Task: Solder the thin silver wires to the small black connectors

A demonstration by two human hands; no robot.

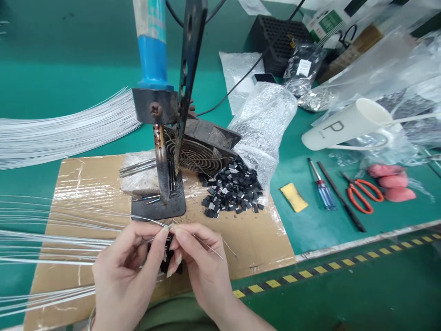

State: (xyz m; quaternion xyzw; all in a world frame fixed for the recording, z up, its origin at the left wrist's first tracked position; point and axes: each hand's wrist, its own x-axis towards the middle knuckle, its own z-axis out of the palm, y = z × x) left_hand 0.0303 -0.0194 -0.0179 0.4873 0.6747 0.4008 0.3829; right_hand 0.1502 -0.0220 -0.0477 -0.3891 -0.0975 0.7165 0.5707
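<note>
Fingertip to fingertip, my left hand (132, 269) and my right hand (203, 259) meet over the cardboard sheet (248, 248). My left thumb and forefinger pinch a thin white wire (151, 219) that runs in from the left. In my right fingers is a thin wire (212, 248) whose loose end points down to the right. Whether it is the same wire cannot be made out at the fingertips. Black parts show partly hidden beneath my hands. Just beyond stands a mounted soldering iron (161, 161) with a blue handle, tip down over a dark metal plate (158, 210).
Black connector-like pieces (234, 188) lie heaped beside a fan with a round grille (195, 154). A white wire bundle (62, 133) stretches left. Rightward are a yellow sponge (293, 197), screwdriver (323, 186), orange-handled pliers (363, 193) and a tilted white mug (347, 124).
</note>
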